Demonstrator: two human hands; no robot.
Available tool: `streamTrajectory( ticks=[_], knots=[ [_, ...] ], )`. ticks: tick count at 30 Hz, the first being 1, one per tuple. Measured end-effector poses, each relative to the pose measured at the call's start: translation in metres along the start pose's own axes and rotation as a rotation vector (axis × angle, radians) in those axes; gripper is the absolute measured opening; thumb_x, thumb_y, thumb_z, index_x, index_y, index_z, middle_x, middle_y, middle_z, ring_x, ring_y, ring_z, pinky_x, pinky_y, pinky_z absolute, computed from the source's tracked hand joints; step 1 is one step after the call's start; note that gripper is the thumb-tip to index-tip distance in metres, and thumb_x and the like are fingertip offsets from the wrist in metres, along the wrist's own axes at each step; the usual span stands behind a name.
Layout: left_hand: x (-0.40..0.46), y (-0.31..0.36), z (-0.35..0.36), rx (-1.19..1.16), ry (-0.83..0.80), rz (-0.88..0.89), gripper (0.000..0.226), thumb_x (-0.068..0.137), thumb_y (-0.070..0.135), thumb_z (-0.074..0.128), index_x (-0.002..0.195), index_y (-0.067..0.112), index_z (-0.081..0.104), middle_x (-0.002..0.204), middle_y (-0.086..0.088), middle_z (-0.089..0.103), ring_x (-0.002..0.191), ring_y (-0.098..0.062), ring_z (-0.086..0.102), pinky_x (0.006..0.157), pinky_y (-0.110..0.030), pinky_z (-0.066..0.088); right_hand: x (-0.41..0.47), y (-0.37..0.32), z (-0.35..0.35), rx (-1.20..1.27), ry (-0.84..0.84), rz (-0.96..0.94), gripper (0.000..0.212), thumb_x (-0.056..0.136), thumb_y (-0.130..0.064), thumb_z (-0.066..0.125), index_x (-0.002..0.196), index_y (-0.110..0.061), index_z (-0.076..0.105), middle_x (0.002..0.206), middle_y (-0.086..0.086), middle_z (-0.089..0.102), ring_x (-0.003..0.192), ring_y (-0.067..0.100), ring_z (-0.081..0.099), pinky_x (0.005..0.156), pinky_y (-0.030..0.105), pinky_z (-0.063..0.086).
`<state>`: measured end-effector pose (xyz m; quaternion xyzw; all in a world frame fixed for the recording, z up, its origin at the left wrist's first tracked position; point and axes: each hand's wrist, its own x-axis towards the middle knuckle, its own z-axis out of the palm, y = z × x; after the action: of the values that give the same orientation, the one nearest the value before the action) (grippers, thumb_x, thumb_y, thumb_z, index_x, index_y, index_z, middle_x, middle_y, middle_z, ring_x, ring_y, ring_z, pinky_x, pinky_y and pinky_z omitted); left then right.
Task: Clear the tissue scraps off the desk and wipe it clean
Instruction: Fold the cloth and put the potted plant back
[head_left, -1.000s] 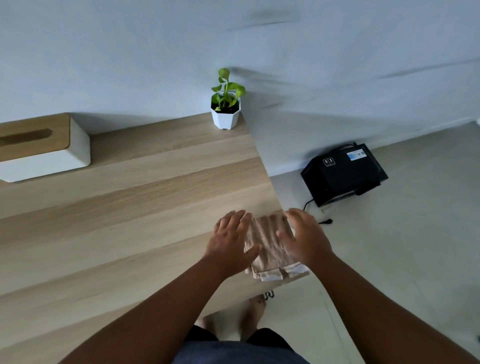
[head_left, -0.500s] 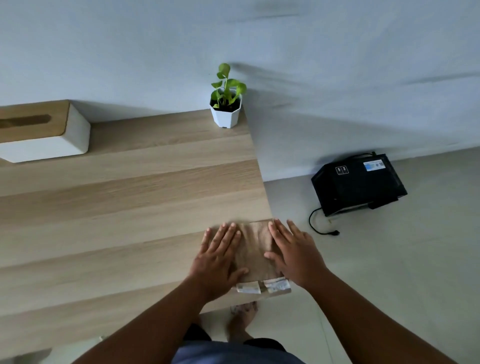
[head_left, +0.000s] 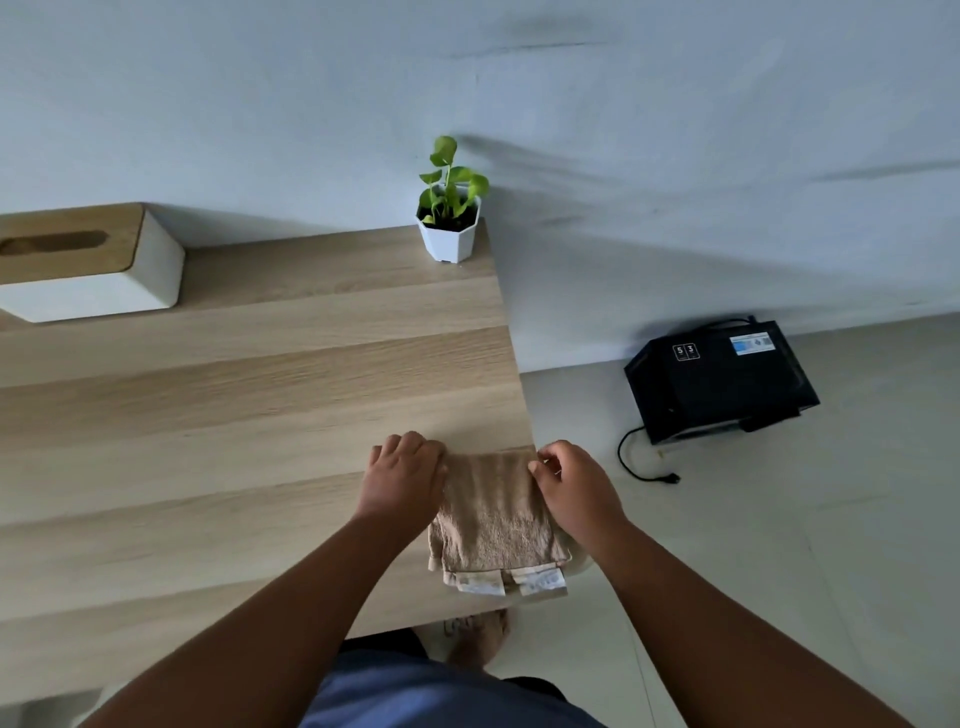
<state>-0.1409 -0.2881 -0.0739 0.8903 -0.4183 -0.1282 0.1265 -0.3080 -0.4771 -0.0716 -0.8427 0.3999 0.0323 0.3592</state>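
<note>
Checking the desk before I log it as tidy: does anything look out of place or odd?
Only slightly: the folded cloth sits at the desk corner, its right edge overhanging. No tissue scraps show.

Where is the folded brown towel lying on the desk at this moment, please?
In the head view, the towel lies at the desk's near right corner, gripped at its far edge between the left hand and right hand.

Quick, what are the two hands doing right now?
Left hand: fingers curled on the far left corner of the folded towel.
Right hand: pinching the towel's far right corner.
</note>
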Motion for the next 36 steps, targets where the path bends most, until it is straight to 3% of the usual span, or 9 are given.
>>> streamTrajectory(
  ticks=[3, 9, 12, 16, 20, 23, 27, 32, 36],
  knots=[
    [0.005, -0.006, -0.002, 0.027, -0.002, 0.056, 0.014, 0.099, 0.028, 0.058, 0.104, 0.024, 0.071, 0.102, 0.003, 0.065, 0.097, -0.024, 0.059, 0.090, -0.040, 0.045, 0.005, -0.001, 0.000, -0.047, 0.007, 0.004, 0.010, 0.100, -0.033, 0.060, 0.099, -0.024, 0.061, 0.094, -0.010, 0.062, 0.085, 0.012, 0.059, 0.066, 0.026, 0.040],
    [0.007, -0.014, -0.009, 0.071, 0.064, 0.145, 0.011, 0.090, 0.013, 0.071, 0.096, 0.022, 0.073, 0.091, 0.001, 0.067, 0.086, -0.027, 0.062, 0.082, -0.041, 0.048, 0.016, -0.001, -0.010, -0.170, -0.045, -0.018, 0.010, 0.100, -0.033, 0.059, 0.092, -0.029, 0.058, 0.087, -0.013, 0.061, 0.080, 0.012, 0.060, 0.070, 0.033, 0.048],
    [0.003, -0.008, -0.014, 0.082, 0.046, 0.109, 0.017, 0.092, 0.023, 0.069, 0.108, 0.021, 0.072, 0.105, -0.001, 0.067, 0.098, -0.028, 0.062, 0.086, -0.043, 0.050, 0.009, 0.000, -0.014, -0.148, -0.076, -0.012, 0.011, 0.098, -0.042, 0.060, 0.098, -0.031, 0.057, 0.089, -0.015, 0.062, 0.081, 0.008, 0.060, 0.070, 0.032, 0.050],
    [-0.024, -0.010, -0.018, 0.101, 0.053, 0.177, 0.040, 0.084, 0.044, 0.072, 0.115, 0.019, 0.069, 0.125, -0.005, 0.063, 0.117, -0.029, 0.059, 0.094, -0.047, 0.052, -0.018, 0.010, -0.021, -0.258, -0.090, -0.078, 0.032, 0.088, -0.063, 0.057, 0.095, -0.032, 0.058, 0.091, -0.015, 0.058, 0.085, 0.008, 0.057, 0.077, 0.035, 0.050],
    [-0.059, -0.005, -0.006, 0.100, 0.010, 0.262, 0.038, 0.086, 0.056, 0.065, 0.105, 0.024, 0.070, 0.133, -0.008, 0.058, 0.129, -0.032, 0.052, 0.105, -0.055, 0.047, -0.045, 0.020, -0.013, -0.359, -0.163, -0.091, 0.045, 0.083, -0.074, 0.047, 0.083, -0.030, 0.057, 0.085, -0.014, 0.054, 0.080, 0.007, 0.053, 0.071, 0.033, 0.048],
    [-0.076, 0.001, 0.006, 0.130, -0.018, 0.287, 0.039, 0.084, 0.060, 0.066, 0.103, 0.026, 0.071, 0.144, -0.013, 0.056, 0.138, -0.039, 0.049, 0.111, -0.064, 0.042, -0.056, 0.028, -0.007, -0.397, -0.214, -0.069, 0.041, 0.088, -0.069, 0.044, 0.083, -0.030, 0.053, 0.094, -0.014, 0.055, 0.085, 0.011, 0.055, 0.075, 0.034, 0.047],
    [-0.081, 0.004, 0.011, 0.162, 0.013, 0.302, 0.035, 0.088, 0.053, 0.061, 0.101, 0.022, 0.072, 0.149, -0.017, 0.055, 0.142, -0.042, 0.047, 0.112, -0.065, 0.041, -0.060, 0.033, -0.003, -0.425, -0.225, -0.097, 0.027, 0.099, -0.055, 0.043, 0.084, -0.033, 0.045, 0.096, -0.013, 0.047, 0.082, 0.011, 0.048, 0.076, 0.036, 0.044],
    [-0.080, 0.009, 0.016, 0.224, 0.113, 0.385, 0.029, 0.091, 0.039, 0.051, 0.091, 0.022, 0.075, 0.140, -0.015, 0.063, 0.140, -0.038, 0.048, 0.105, -0.063, 0.049, -0.063, 0.036, 0.000, -0.486, -0.210, -0.142, 0.028, 0.103, -0.050, 0.039, 0.102, -0.030, 0.058, 0.112, -0.009, 0.056, 0.098, 0.014, 0.055, 0.081, 0.037, 0.046],
    [-0.084, 0.006, 0.022, 0.215, 0.186, 0.431, 0.027, 0.089, 0.034, 0.053, 0.092, 0.021, 0.077, 0.131, -0.014, 0.068, 0.136, -0.037, 0.046, 0.106, -0.061, 0.049, -0.067, 0.038, -0.002, -0.533, -0.231, -0.177, 0.031, 0.102, -0.049, 0.037, 0.104, -0.029, 0.061, 0.114, -0.006, 0.057, 0.105, 0.018, 0.055, 0.084, 0.037, 0.044]
  ],
)
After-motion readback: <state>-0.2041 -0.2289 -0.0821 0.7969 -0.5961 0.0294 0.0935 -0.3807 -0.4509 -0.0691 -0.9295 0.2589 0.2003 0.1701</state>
